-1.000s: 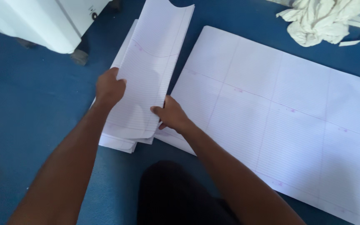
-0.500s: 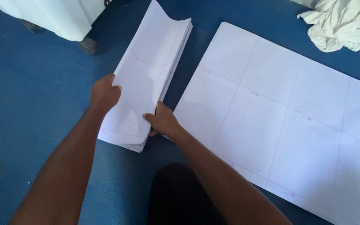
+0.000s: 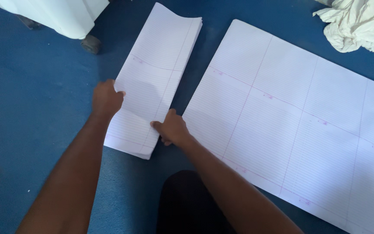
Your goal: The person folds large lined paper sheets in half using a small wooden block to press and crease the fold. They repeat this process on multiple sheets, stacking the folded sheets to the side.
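Looks like the squaring-up step: the left hand and right hand each pinch a long edge of the folded stack of ruled paper lying between them on the blue floor. Just right of the right hand lies a big flat ruled sheet (unfolded), so I'd guess the next move calls for even pressure so the edges line up.

Both forearms bare, no sleeves, rings or watch seen on left hand or right hand (dark garment at knee).
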